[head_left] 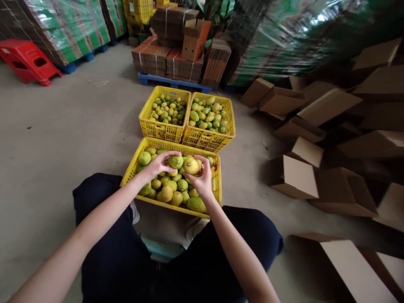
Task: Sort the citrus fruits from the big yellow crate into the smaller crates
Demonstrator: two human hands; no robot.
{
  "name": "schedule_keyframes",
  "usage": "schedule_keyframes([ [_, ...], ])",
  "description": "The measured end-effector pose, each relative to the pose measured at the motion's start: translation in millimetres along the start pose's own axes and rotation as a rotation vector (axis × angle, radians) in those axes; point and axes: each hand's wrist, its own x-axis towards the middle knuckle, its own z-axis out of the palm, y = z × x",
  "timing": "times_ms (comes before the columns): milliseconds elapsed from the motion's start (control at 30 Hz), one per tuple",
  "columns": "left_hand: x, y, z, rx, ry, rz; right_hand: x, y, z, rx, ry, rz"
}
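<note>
My left hand [160,165] is closed round a greenish lemon [175,162], thumb below and fingers above. In my right hand [203,180] is a yellower lemon [191,166], its stem end turned towards me. The two fruits are side by side above a yellow plastic crate [215,198] between my knees. Heaped inside this crate are many green and yellow lemons [166,193], some hidden by my hands.
Two more yellow crates, one at left [164,131] and one at right [202,141], hold similar fruit just beyond. Open cardboard boxes [299,174] crowd the right side. Flattened cartons [176,63] rest on a blue pallet [173,81] behind. A red stool [30,61] is far left.
</note>
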Motion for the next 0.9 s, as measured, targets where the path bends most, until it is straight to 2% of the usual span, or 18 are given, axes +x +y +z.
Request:
schedule_keyframes([
  [67, -1.6, 1.9, 1.6, -0.014, 0.011, -0.025, 0.4, 0.6, -1.5, 0.009, 0.013, 0.021],
  [133, -1.9, 3.2, 3.5, -0.108, 0.068, -0.115, 2.3, 2.1, -3.4, 0.038, 0.027, 0.069],
  [267, 0.1, 6.7, 6.8, -0.362, 0.178, -0.313, 7.8, 5.1, -6.3, 0.24, -0.035, 0.298],
  [367, 1.3, 8.8, 8.3, -0.473, 0.213, -0.34, 8.8, 6.3, -5.9, 0.378, -0.085, 0.429],
  [467, 0.9, 8.3, 9.1, -0.474, 0.244, -0.369, 6.3, 6.6, -3.5, 0.346, -0.095, 0.433],
  [600, -1.1, 4.6, 9.3, -0.424, 0.254, -0.418, 3.8, 4.9, -0.3, 0.298, -0.07, 0.404],
  [700, -2.2, 1.8, 8.7, -0.386, 0.244, -0.439, 6.0, 3.1, 0.7, 0.333, -0.01, 0.502],
  [767, -1.9, 0.4, 7.5, -0.383, 0.194, -0.455, 8.5, 2.5, 0.6, 0.372, 0.031, 0.568],
  [900, 2.6, -1.7, 2.2, -0.393, 0.105, -0.42, 12.7, 2.7, -1.2, 0.407, 0.047, 0.613],
])
